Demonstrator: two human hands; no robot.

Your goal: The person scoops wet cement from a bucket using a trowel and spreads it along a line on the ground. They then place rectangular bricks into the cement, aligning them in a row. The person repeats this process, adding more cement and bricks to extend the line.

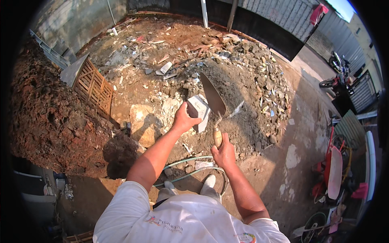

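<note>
My left hand (185, 119) grips a pale grey block (198, 106) with a broken-looking lower edge, thumb on its near side. In my right hand (224, 153) is a trowel (213, 95), its wooden handle upright in my fist and its pointed blade angled up and to the left. The blade stands just right of the block; whether the two touch I cannot tell. Both are held over rubble and a mound of grey sand (239, 85).
A green hose (190, 172) loops before my feet. At left lie a slatted wooden crate (95, 85) and a reddish earth bank (60, 125). A yellowish stone (142, 117) sits near my left arm. Far right are a red wheelbarrow (327, 172) and a motorcycle (338, 77).
</note>
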